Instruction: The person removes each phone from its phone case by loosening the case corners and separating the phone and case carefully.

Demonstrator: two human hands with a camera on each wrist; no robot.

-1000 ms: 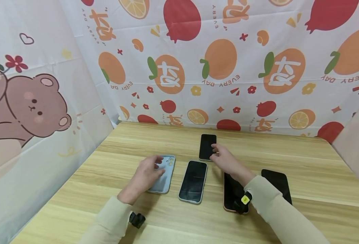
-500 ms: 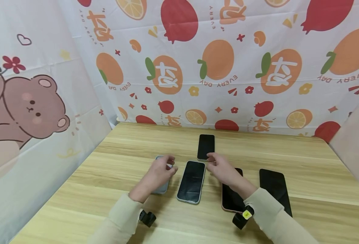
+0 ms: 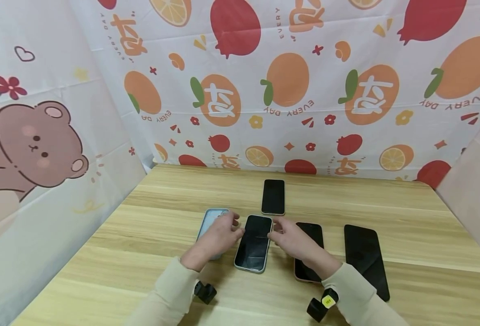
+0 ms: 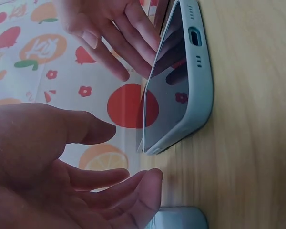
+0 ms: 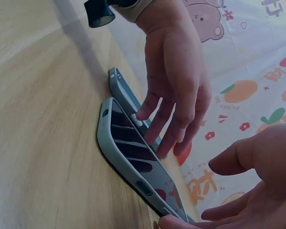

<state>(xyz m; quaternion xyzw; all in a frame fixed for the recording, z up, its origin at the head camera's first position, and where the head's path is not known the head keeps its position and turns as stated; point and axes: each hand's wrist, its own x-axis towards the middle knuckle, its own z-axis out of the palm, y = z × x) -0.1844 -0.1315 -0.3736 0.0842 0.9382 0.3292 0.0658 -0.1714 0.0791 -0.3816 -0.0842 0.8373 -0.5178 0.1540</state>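
Note:
A phone in a pale blue-grey case lies screen up on the table between my two hands. My left hand hovers at its left edge with fingers spread and relaxed, partly over an empty light blue phone case. My right hand is at the phone's right edge, fingers loosely bent. In the right wrist view, fingertips of that hand are right at the side of the cased phone. The left wrist view shows a gap between my left fingers and the phone.
A black-screened phone lies farther back. Another phone with a pinkish edge is partly under my right forearm. At the right lies a larger black phone-shaped slab. Printed cloth hangs behind the wooden table.
My left hand has moved right, from over the empty case to the cased phone's left edge. The right hand has drawn back from the far phone to the cased phone's right edge.

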